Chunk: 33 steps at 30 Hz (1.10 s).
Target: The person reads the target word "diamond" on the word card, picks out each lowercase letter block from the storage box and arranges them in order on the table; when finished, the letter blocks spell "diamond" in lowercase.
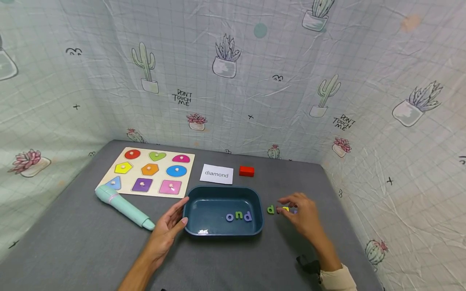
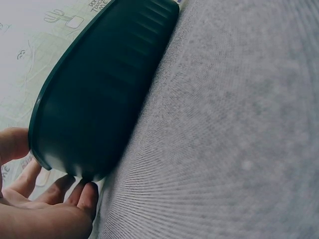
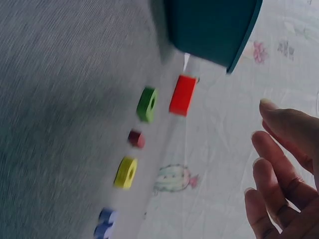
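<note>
My left hand [image 1: 165,234] grips the left end of a dark teal plastic tray [image 1: 222,192]; in the left wrist view its thumb lies at the rim and its fingertips [image 2: 88,196] touch the outer wall. Inside the tray lie a purple letter o [image 1: 229,217], a green n [image 1: 238,215] and a purple d [image 1: 248,216]. My right hand [image 1: 302,212] hovers above a row of letters right of the tray, holding nothing, fingers loosely bent. That row has a green d [image 1: 270,209], a small red piece [image 3: 136,139], a yellow letter [image 3: 125,172] and a purple one [image 3: 105,222], partly hidden in the head view.
Behind the tray lie a white card [image 1: 216,174] reading "diamond" and a red block [image 1: 246,171]. A shape puzzle board [image 1: 125,190] and a mint-green microphone-shaped object [image 1: 125,206] lie at left. A patterned cloth [image 1: 240,97] rises behind the grey table [image 1: 218,266].
</note>
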Each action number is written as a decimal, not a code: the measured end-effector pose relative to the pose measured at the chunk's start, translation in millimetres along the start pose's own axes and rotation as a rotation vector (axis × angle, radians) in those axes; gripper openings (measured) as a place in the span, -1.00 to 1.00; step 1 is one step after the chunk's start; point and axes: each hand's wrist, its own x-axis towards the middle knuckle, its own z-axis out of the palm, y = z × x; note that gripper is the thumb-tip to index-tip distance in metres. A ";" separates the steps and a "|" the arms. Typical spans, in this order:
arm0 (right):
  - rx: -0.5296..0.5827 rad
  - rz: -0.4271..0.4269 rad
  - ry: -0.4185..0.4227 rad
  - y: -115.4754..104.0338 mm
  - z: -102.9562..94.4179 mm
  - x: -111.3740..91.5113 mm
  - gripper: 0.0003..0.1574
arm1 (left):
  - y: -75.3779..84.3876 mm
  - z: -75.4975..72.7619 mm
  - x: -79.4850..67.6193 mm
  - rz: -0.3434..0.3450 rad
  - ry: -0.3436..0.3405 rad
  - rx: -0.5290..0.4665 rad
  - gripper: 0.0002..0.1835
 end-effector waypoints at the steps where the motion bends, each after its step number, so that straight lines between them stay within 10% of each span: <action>1: 0.008 -0.005 0.003 -2.9 0.8 0.6 -0.68 | -0.1 -0.1 0.0 0.001 -0.001 -0.001 -0.33; 33: 0.218 -0.069 -0.026 -66.6 30.8 8.7 -0.63 | 0.1 -1.2 0.8 -0.007 -0.009 -0.002 -0.32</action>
